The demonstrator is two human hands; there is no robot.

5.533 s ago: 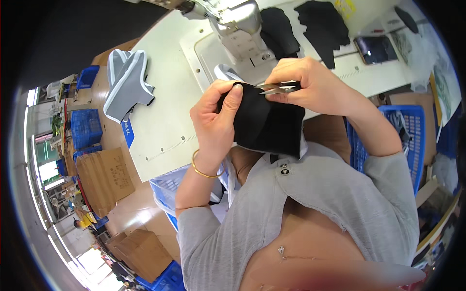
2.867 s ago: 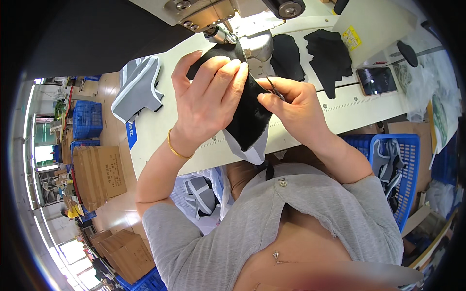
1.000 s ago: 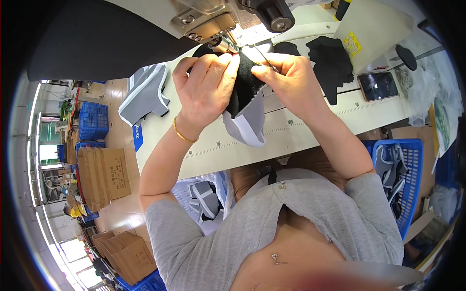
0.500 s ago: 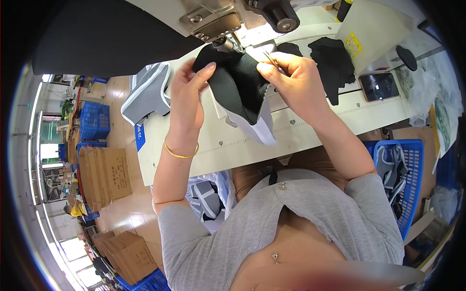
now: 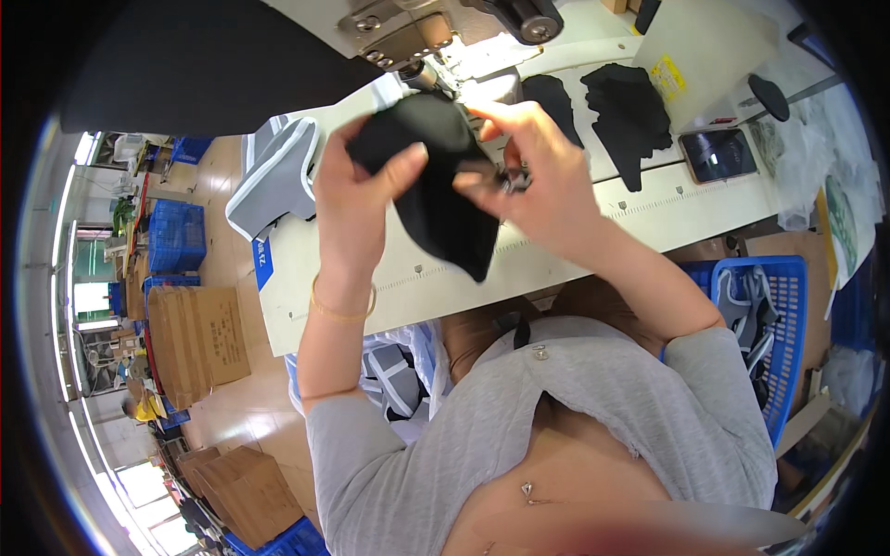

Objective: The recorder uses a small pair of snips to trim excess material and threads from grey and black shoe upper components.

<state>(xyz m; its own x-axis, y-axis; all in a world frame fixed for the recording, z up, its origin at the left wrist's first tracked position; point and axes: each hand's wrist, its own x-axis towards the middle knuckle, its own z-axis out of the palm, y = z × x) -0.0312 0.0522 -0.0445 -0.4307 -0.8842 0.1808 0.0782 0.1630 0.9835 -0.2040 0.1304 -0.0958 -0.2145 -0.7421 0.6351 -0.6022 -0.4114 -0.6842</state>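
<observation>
- Pinching the black fabric piece on the sewing machine's near side, the left hand has its thumb on top.
- Right hand, same side of the machine, curls around blurred metal snips; whether it also grips the fabric, I cannot tell.
- Yellow sticker: right of the machine, on a pale panel.
- Blue label: left of the machine, at the desk's edge.
- Carton, dark printing: farther left of the machine.
</observation>
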